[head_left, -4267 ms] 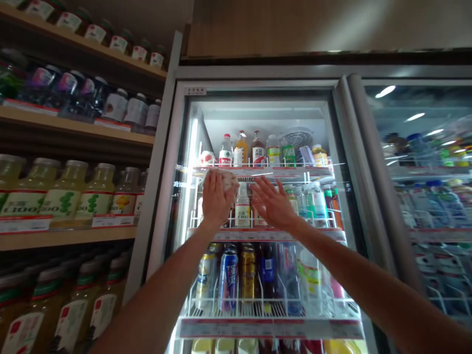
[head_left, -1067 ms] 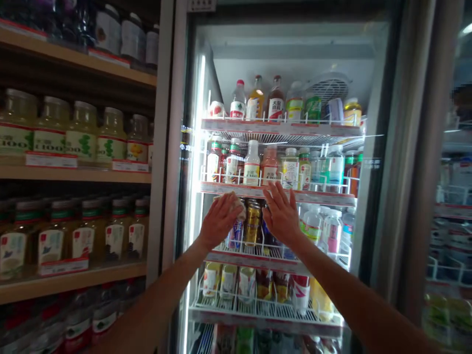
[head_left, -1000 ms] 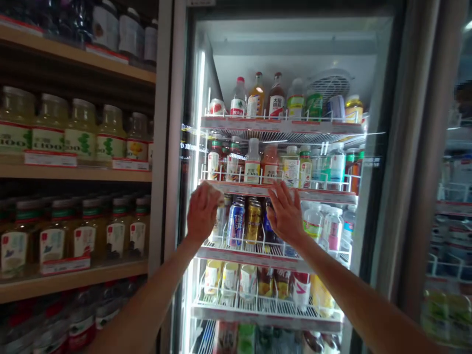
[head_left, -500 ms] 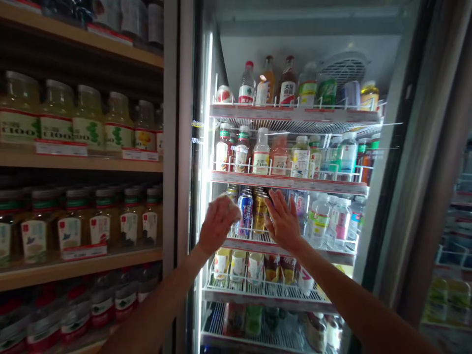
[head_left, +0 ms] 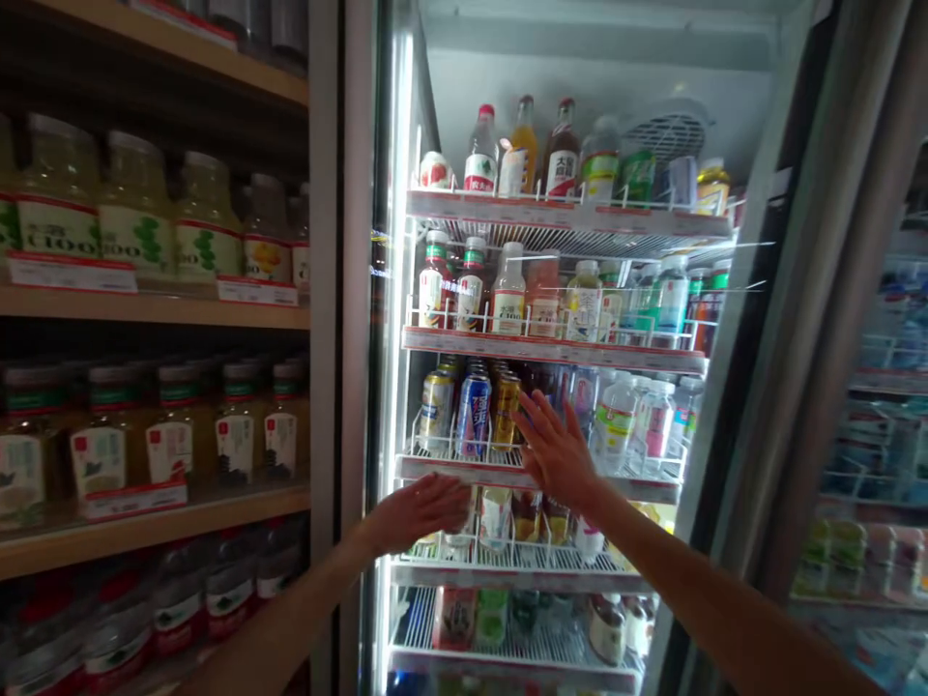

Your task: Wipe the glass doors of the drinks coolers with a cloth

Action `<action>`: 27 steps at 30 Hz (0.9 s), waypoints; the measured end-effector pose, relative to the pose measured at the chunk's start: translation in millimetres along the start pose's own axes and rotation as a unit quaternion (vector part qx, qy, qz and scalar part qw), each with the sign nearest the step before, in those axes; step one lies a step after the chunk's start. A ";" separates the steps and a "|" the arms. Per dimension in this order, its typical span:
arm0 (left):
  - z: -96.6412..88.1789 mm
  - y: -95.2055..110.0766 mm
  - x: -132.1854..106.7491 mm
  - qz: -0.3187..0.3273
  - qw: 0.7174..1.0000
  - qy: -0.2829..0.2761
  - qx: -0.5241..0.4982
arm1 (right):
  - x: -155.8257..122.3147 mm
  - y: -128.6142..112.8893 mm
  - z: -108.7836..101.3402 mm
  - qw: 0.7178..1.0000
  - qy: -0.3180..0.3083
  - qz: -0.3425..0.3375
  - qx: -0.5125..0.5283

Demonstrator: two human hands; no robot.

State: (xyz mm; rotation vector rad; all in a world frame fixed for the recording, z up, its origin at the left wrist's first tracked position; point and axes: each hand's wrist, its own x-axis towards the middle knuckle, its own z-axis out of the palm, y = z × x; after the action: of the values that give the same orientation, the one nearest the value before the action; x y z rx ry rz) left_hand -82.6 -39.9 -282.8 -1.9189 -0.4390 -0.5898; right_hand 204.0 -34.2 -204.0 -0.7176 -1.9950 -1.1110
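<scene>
I face a drinks fridge with a shut glass door [head_left: 638, 87]. My left hand [head_left: 420, 512] lies low on the glass near the door's left edge, fingers together and pointing right, pressing a pale cloth that is almost wholly hidden under the palm. My right hand [head_left: 555, 449] rests flat on the glass, fingers spread and pointing up, holding nothing. Behind the glass, a row of cans [head_left: 471, 416] stands just above and between the two hands. Small bottles [head_left: 500, 517] sit on the wire shelf below them.
To the left, wooden shelves [head_left: 152, 311] carry rows of yellow juice bottles [head_left: 137, 227] with price tags. A grey door frame [head_left: 790, 319] slants down on the right. Past it a second glass-fronted fridge [head_left: 884, 406] holds more bottles.
Both hands have slid down the glass, from the second shelf to the can shelf and below. The left hand swept left, right, then dropped lower. My view moved closer and down.
</scene>
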 end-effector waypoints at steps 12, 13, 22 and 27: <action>7.4 -11.8 55.0 -0.034 0.999 0.023 0.015 | -19.0 25.2 -16.8 0.999 0.002 0.039 -0.031; 7.2 -14.5 62.9 -0.102 0.993 0.045 0.037 | -19.7 28.6 -18.6 0.998 0.007 0.054 -0.034; 13.6 -6.9 112.8 0.004 0.999 0.042 -0.001 | -30.9 46.5 -31.4 0.997 0.012 0.061 -0.038; 19.7 -1.5 136.2 -0.011 0.999 0.051 0.005 | -37.3 57.4 -33.4 0.996 0.039 0.068 -0.037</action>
State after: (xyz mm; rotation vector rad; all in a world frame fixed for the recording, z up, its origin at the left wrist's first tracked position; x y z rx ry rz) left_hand 31.2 -16.0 -209.3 -1.8682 -0.3969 -0.6948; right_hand 279.4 -40.7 -195.4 -0.8244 -1.8200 -1.1189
